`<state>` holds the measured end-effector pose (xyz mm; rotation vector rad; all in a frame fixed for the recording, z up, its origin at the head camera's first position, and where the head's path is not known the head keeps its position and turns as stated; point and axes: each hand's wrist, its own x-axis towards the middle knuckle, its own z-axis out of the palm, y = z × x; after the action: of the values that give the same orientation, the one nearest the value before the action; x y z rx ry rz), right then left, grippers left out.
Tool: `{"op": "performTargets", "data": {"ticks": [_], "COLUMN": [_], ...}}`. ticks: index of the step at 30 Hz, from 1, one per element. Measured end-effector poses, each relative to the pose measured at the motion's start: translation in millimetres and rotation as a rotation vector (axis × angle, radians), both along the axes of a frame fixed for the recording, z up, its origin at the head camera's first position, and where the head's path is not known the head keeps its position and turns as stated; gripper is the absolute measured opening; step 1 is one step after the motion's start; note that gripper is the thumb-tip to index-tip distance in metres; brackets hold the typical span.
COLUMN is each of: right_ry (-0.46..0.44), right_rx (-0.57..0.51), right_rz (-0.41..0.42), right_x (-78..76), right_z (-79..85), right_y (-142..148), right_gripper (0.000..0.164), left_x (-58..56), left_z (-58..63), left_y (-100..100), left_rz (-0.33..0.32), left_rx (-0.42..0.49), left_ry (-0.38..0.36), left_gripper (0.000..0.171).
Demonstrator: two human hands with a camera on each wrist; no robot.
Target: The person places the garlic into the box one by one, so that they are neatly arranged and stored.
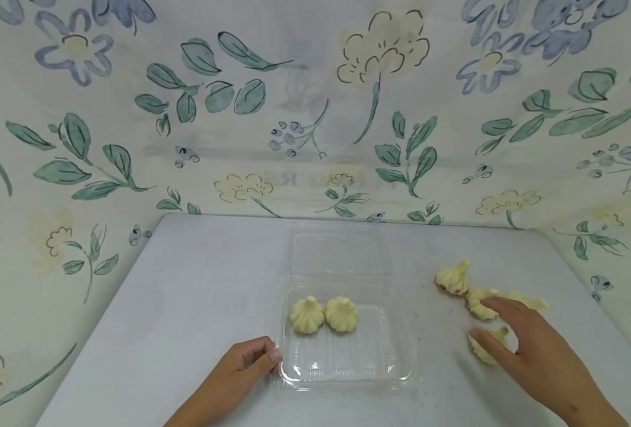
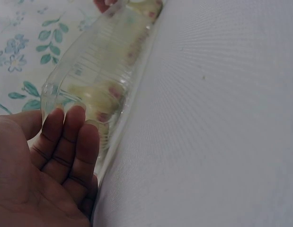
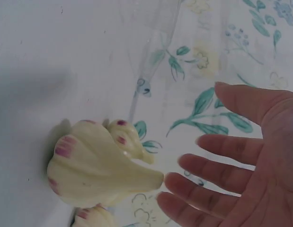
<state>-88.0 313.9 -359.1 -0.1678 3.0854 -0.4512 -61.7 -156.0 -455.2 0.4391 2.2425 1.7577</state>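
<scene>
Along the left part of the white table (image 1: 187, 296), the left hand (image 1: 243, 367) pinches the left rim of a clear plastic container (image 1: 355, 376) between thumb and fingers, toward its near corner. Toward the table's right edge, the right hand (image 1: 547, 362) is extended palm down, thumb and fingers spread, nothing gripped. Contact between this hand and a bulb cannot be confirmed.

Governing relation: the nearest garlic bulb (image 3: 92, 165) is on the table right of the container, under the thumb in the head view and left of the palm. Its long axis runs from base to raised neck, the neck pointing up toward the fingers and the far right corner. The right hand is nearer; the left is well apart.

Appearance: pale yellow, ribbed, swollen at the base, with magenta patches low on the body.

Beyond it lie a second bulb (image 1: 474, 302) beside the index fingertip, a third bulb (image 1: 451, 280) farther left, and a fourth bulb (image 1: 531, 301) partly hidden by the hand. Two seated bulbs (image 1: 324, 315) occupy the container's far left corner, side by side. The lid (image 1: 337, 255) lies folded back toward the table's far edge. Floral cloth (image 1: 315, 77) stands behind.
</scene>
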Motion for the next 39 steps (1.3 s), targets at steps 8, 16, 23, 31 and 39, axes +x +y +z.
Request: {"op": "performTargets", "data": {"ticks": [8,16,23,31,39], "right_ry": [-0.134,-0.311,-0.341,-0.333,-0.360], "right_rx": [0.032,0.095,0.103,0.096,0.091], "right_rz": [-0.012,-0.062,-0.039,-0.022,-0.050], "right_x": [0.2,-2.2,0.3,1.5,-2.5], "right_z": [-6.7,-18.0,-27.5,-29.7,-33.5], "right_y": [15.1,21.6,28.3,26.8,25.7], "right_gripper": [0.082,0.095,0.089,0.094,0.093], "left_x": [0.1,-0.1,1.1,1.4,1.7], "left_z": [-2.1,-1.3,0.1,-0.5,-0.9], "left_y": [0.3,-0.5,-1.3,-0.8,-0.4], "left_rz": [0.014,-0.034,-0.034,-0.025,-0.040], "left_rx": [-0.012,0.052,0.058,0.050,0.063], "left_ry": [-0.005,0.009,0.003,0.018,0.030], "left_gripper": [0.023,0.023,0.023,0.023,0.023]}}
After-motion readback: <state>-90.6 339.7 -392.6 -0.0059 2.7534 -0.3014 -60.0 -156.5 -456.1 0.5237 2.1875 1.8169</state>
